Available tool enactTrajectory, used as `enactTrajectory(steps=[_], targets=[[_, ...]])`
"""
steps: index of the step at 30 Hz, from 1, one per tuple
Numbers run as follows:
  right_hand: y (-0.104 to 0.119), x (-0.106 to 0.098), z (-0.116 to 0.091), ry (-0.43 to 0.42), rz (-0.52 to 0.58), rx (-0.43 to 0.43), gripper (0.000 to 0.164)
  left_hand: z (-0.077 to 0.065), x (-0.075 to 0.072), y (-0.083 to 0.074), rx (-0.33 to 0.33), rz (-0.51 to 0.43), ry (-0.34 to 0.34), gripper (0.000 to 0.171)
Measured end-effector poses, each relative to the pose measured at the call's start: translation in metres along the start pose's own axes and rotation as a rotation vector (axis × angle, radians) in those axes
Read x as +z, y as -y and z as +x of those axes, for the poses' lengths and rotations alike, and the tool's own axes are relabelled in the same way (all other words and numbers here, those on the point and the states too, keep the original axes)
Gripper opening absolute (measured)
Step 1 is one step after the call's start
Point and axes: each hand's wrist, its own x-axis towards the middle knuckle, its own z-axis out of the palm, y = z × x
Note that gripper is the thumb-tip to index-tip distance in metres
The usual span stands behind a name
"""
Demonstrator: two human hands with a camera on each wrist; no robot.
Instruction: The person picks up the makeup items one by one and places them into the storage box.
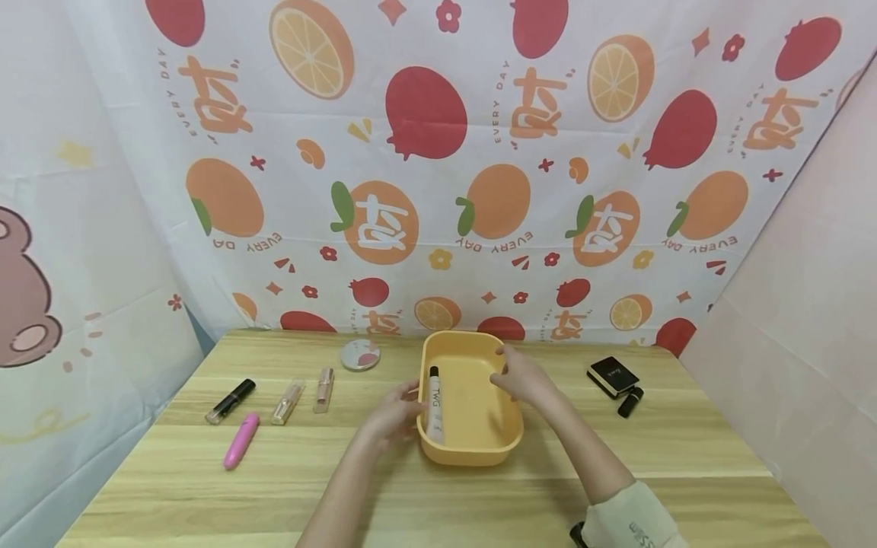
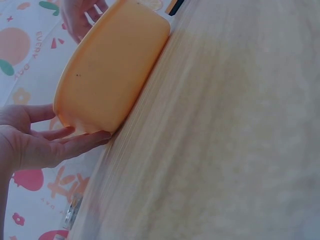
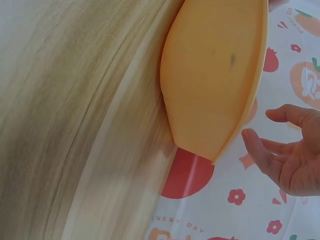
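A yellow plastic bin [image 1: 473, 455] stands on the wooden table, with a white tube [image 1: 435, 415] with a black cap lying inside along its left wall. My left hand [image 1: 393, 415] is at the bin's left side. In the left wrist view, its fairly straight fingers [image 2: 82, 143] touch the outer wall, thumb near the rim. My right hand [image 1: 524, 377] is by the far right rim, holding nothing. The right wrist view shows this hand [image 3: 295, 157] apart from the bin, with thumb and fingers spread and slightly bent.
Left of the bin lie a black-capped tube [image 1: 231, 401], a pink pen-like item [image 1: 242, 441], two clear-and-beige lipstick-like tubes [image 1: 288, 402] and a round compact [image 1: 360, 355]. At right are a black box [image 1: 612, 377] and a small black tube [image 1: 630, 402]. Printed cloth [image 1: 425, 205] hangs behind.
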Motion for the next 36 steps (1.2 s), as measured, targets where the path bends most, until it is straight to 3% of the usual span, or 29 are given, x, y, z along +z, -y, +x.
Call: enactTrajectory(steps=[8, 16, 22, 28, 31, 36], targets=[[-0.003, -0.005, 0.002, -0.070, -0.045, -0.024, 0.048, 0.000, -0.001, 0.000, 0.012, 0.014, 0.001, 0.063], [-0.006, -0.013, 0.000, -0.105, -0.016, -0.074, 0.044, -0.005, 0.001, -0.009, 0.003, 0.021, 0.006, 0.063], [-0.010, -0.015, 0.003, -0.111, -0.016, -0.011, 0.042, -0.018, 0.007, -0.021, 0.018, 0.069, 0.023, 0.063], [-0.016, -0.019, 0.004, -0.129, -0.029, 0.011, 0.045, -0.020, 0.009, -0.021, 0.032, 0.082, 0.032, 0.063], [-0.018, -0.023, 0.004, -0.136, -0.040, 0.004, 0.045, -0.018, 0.009, -0.020, 0.019, 0.071, 0.024, 0.063], [-0.022, -0.027, 0.005, -0.150, -0.045, 0.010, 0.044, 0.004, -0.001, 0.001, 0.003, 0.032, 0.004, 0.063]])
